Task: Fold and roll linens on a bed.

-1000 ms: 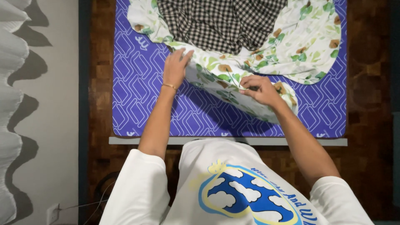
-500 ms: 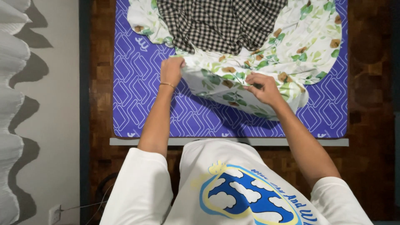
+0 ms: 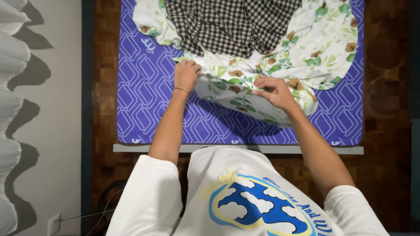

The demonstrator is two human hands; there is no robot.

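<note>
Head view: we see the floral cloth [image 3: 280, 65] lying rumpled on the purple mat [image 3: 144, 109], toward its far half, with a checked cloth [image 3: 227, 26] resting on top of it. Our left hand [image 3: 187, 74] closes its fingers on the floral cloth's near-left edge. Our right hand [image 3: 273, 91] pinches a fold of the same cloth, just beside the left.

No packages, labels, signs or screens near either hand. Only print in view: a blue, white and yellow cloud graphic [image 3: 258, 207] on the person's white shirt, below both hands.
</note>
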